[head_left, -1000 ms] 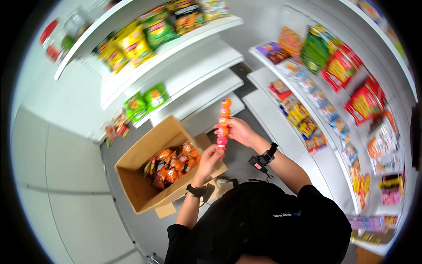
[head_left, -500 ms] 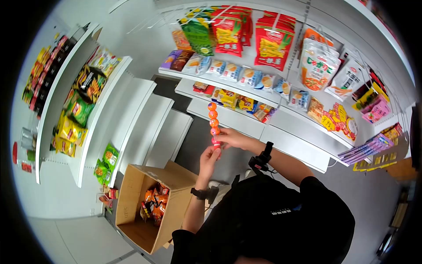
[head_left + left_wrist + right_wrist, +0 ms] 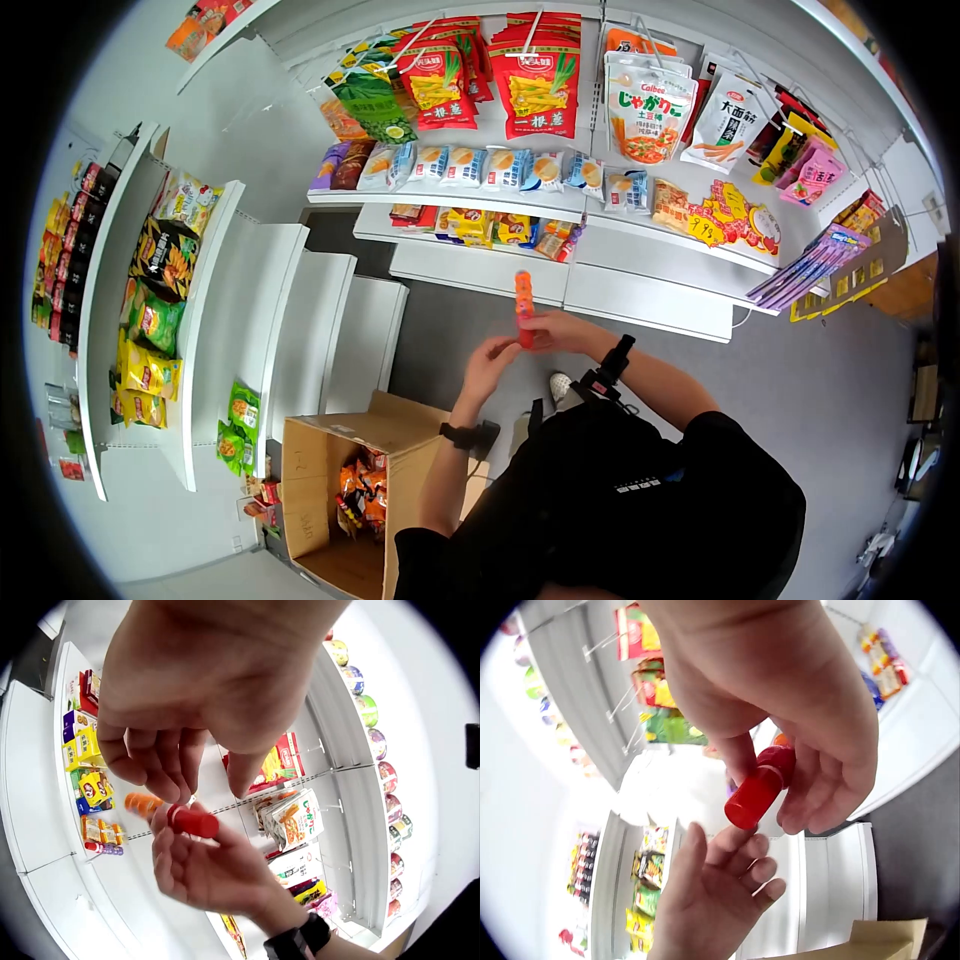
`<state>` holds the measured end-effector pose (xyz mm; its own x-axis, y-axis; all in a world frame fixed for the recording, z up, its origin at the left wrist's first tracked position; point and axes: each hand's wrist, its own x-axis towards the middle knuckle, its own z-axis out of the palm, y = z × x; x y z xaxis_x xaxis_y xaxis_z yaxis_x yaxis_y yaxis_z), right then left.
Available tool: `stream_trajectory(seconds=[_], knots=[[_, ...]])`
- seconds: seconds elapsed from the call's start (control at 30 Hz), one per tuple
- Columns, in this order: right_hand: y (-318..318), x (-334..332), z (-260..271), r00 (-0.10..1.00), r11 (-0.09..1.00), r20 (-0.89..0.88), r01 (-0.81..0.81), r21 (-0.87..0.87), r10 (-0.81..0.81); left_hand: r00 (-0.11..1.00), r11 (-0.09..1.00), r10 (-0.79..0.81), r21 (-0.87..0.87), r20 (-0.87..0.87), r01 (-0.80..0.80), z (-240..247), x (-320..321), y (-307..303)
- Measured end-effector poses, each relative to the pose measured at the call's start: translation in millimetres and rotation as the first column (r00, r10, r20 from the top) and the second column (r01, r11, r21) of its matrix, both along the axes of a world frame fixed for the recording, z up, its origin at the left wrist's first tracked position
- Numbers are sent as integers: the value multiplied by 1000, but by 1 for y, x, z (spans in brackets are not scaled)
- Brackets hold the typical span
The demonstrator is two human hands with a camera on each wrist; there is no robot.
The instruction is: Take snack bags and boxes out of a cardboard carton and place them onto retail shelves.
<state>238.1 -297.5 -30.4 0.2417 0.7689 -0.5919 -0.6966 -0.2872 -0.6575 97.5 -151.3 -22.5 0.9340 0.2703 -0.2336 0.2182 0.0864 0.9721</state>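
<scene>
My right hand (image 3: 556,332) grips a candy stick (image 3: 524,292), a column of orange balls above a red cylindrical end, held out in front of my body. In the right wrist view the thumb and fingers close around the red end (image 3: 756,796). Beside that end is my left hand (image 3: 486,366), its fingers relaxed and nothing gripped. A left fingertip is right at the underside of the red end in the right wrist view; the left wrist view shows the left fingers (image 3: 161,772) loosely bent over it.
An open cardboard box (image 3: 345,430) with orange snack packs (image 3: 372,492) stands at lower left. White shelves ahead carry wrapped snacks (image 3: 505,168) and hanging red bags (image 3: 535,85). Chip bags (image 3: 155,320) line the left shelves. Grey floor (image 3: 790,420) extends to the right.
The head view has swung right toward the facing shelves, so the box sits lower left. My left fingers, earlier pinching the red end, have loosened from it; the right hand still holds the stick.
</scene>
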Motion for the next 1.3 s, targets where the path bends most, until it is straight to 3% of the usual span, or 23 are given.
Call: stream_trajectory(seconds=[0.07,0.17,0.27,0.37,0.47,0.57,0.73,0.9,1.07,1.17,1.23,1.3], knots=[[-17,0,-52,976,998,-213,59,14,-54,999,999,45,-15,-17,-45,-11,-16,10],[-50,-10,-95,961,984,-233,119,-134,-148,986,984,164,-57,-29,-166,-37,-43,16],[-79,-15,-122,903,926,-271,258,-276,-333,978,982,168,-66,-127,-177,-55,-68,13],[-101,-9,-156,837,858,-253,402,-320,-486,965,981,172,-52,-198,-185,-59,-82,13],[-113,19,-180,841,832,-184,425,-356,-508,942,963,241,-61,-236,-262,-54,-79,11],[-117,55,-205,819,818,-139,510,-268,-556,933,949,282,-76,-224,-305,-51,-66,12],[-96,133,-203,865,795,67,485,-364,-497,914,930,350,-41,-204,-366,-38,-40,7],[-77,209,-228,804,727,159,588,-353,-573,866,892,440,5,-237,-452,-14,-28,-2],[-54,246,-210,717,650,189,692,-314,-671,815,845,520,10,-255,-535,-2,-22,-2],[-60,246,-210,764,725,227,645,-243,-604,807,840,529,28,-263,-542,3,-17,-4],[-68,240,-268,796,837,458,518,-176,-396,819,851,514,28,-256,-525,-2,-15,-3],[-83,234,-278,667,957,745,226,-179,-19,824,858,505,43,-258,-512,-6,-13,-4]])
